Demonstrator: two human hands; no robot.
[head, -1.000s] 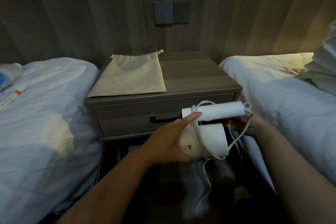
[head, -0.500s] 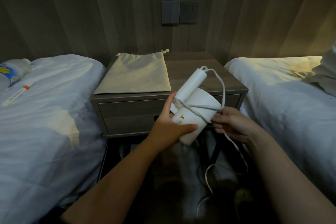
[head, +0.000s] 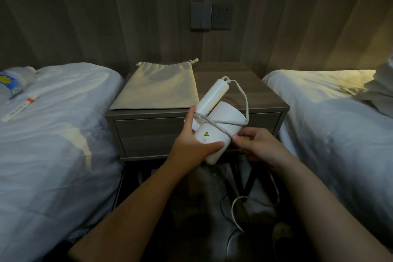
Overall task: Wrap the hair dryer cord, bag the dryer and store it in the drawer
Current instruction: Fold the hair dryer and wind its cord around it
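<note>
Head view: I am mid-wrap, step 1 of 3. My left hand [head: 192, 144] grips the hair dryer [head: 222, 125] round its barrel at centre frame, in front of the closed drawer [head: 153, 134]. My right hand [head: 257, 148] pinches the cord [head: 245, 100], which crosses the barrel once. Slack trails to the lower frame, so I judge another taut turn comes next. The bag [head: 157, 89] lies flat on the nightstand [head: 244, 83]. 1 second ago the dryer lay level; now it tilts up
</note>
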